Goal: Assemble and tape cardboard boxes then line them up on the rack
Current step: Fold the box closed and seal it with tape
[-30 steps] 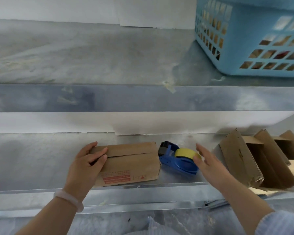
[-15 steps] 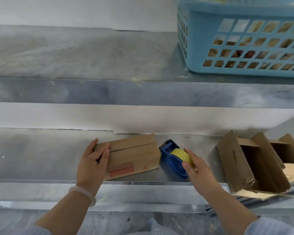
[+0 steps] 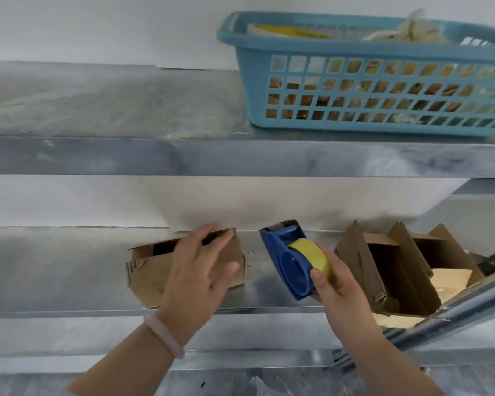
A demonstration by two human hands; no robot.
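A small brown cardboard box (image 3: 149, 270) lies on the lower metal shelf (image 3: 55, 267), its top flaps slightly parted. My left hand (image 3: 196, 270) lies over the box's right half with fingers spread and nearly straight. To its right, my right hand (image 3: 332, 278) grips a blue tape dispenser (image 3: 289, 261) with a yellow tape roll (image 3: 312, 252), lifted off the shelf with its cutter end pointing up and away.
Several opened, unassembled cardboard boxes (image 3: 389, 270) stand at the right end of the lower shelf. A blue plastic basket (image 3: 369, 81) with contents sits on the upper shelf (image 3: 97, 155) at the right. The lower shelf's left part is bare metal.
My right hand closed on the tape dispenser and lifted it off the shelf. My left hand slid from the box's left end onto its right half, and the box turned.
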